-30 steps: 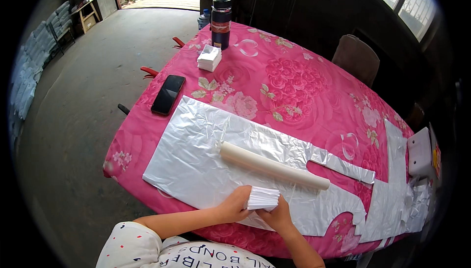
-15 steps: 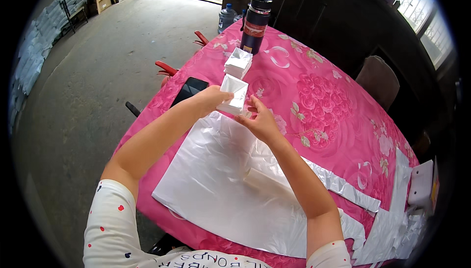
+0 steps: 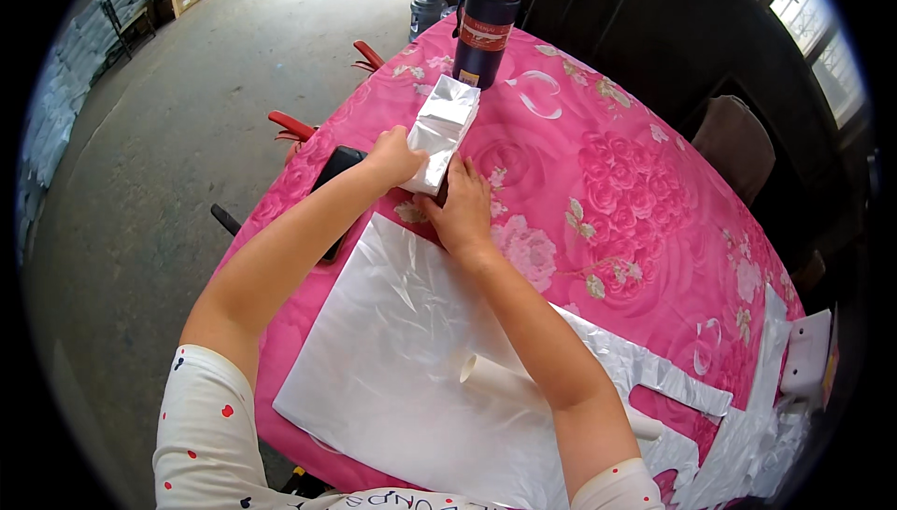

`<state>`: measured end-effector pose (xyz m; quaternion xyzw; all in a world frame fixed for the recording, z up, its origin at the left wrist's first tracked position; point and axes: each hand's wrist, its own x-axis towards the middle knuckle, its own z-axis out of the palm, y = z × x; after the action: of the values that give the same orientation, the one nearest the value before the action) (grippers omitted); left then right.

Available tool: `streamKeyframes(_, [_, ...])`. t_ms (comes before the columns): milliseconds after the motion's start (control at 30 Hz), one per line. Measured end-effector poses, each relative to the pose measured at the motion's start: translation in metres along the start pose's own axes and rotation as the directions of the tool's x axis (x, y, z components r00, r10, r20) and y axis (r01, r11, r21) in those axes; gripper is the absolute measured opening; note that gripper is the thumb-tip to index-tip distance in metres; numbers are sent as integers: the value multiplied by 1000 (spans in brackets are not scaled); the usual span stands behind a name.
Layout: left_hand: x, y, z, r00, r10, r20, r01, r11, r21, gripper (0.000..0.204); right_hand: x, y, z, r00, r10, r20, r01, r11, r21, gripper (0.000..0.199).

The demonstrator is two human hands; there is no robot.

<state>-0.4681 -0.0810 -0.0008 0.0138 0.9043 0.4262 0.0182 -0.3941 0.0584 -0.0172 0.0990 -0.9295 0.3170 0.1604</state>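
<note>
Head view
Left hand: the left hand (image 3: 392,157) lay on the near left side of the packet stack (image 3: 442,133), fingers curled against its side; it pressed rather than closed around it.
Right hand: the right hand (image 3: 460,206) rested flat at the near right end of the stack, fingers spread and pointing up the table, palm on the cloth; nothing was pinched in it.
Packet stack: a block of white, shiny folded packets stood on the tablecloth (image 3: 607,183) between the two hands, its far end reaching almost to the flask (image 3: 486,20).
Flask: a dark bottle with a red band stood upright just beyond the stack, near the far table edge.
Phone: a black phone (image 3: 338,166) lay on the cloth just left of the left hand, partly hidden under the left forearm.
Sheet: a large silvery plastic sheet (image 3: 392,361) was spread on the near part of the table, under both forearms.
Roll: a white roll (image 3: 495,379) lay on the sheet, its right part hidden behind the right forearm.
Scraps: cut silvery strips (image 3: 738,435) trailed off the sheet toward the right table edge.
White box: a small white box (image 3: 808,356) sat at the far right edge.
Chair: a brown chair (image 3: 733,141) stood beyond the table on the right.
Water jug: a clear jug (image 3: 427,10) stood on the floor behind the flask.
</note>
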Motion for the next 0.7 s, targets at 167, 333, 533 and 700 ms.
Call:
streamKeyframes(167, [7,5,-5,995,-24,99,36,991,-128,44,6,-18,1,986,166,31,-166,986,-20,79])
streamKeyframes(333, [20,-6,2,989,-44,140,74,972,-222,29,3,-26,16,978,205,-35,-207,973,-101,82])
streamKeyframes(533, [25,-7,-3,999,-3,48,9,991,-135,35,2,-29,14,971,233,-46,-235,970,-62,85])
streamKeyframes(700, [28,-10,-10,989,78,128,-30,941,-338,47,-2,-35,20,975,214,-53,-216,976,-34,85])
